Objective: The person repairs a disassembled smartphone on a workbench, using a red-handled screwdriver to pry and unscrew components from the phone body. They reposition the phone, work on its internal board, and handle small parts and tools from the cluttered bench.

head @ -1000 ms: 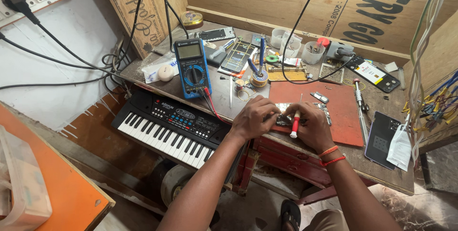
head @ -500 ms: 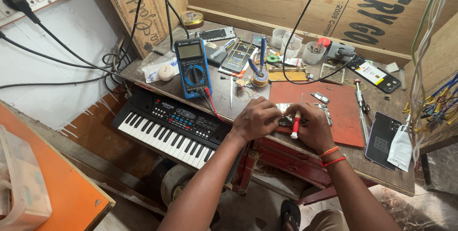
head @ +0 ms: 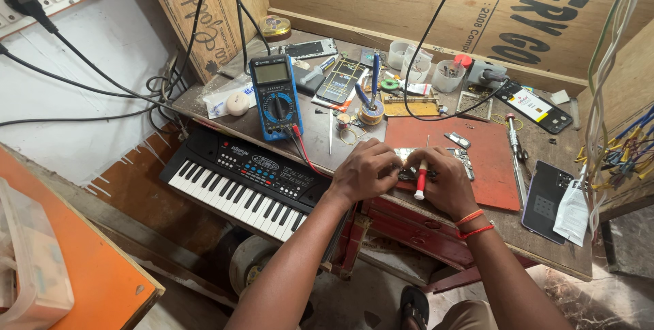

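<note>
Both hands have barely moved: the left hand (head: 364, 170) still pins the circuit board (head: 436, 163) on the red mat (head: 490, 160). The right hand (head: 443, 183) stays closed around a red-and-white screwdriver (head: 420, 181), tip at the board. So the work continues at the same spot.

Just right of the right hand (head: 446, 183) the red mat (head: 487, 149) lies bare, open room as far as a screwdriver (head: 516, 149) and a dark phone (head: 545, 197). Beyond the left hand (head: 364, 170), solder coil (head: 371, 113), multimeter (head: 276, 98) and its red lead (head: 306, 156) crowd the worktop (head: 317, 132); a keyboard (head: 245, 180) blocks its left.

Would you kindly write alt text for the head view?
Two bare hands, left hand and right hand, work a red-and-white-handled screwdriver on a small circuit board lying on a red rubber mat, near a blue multimeter.
</note>
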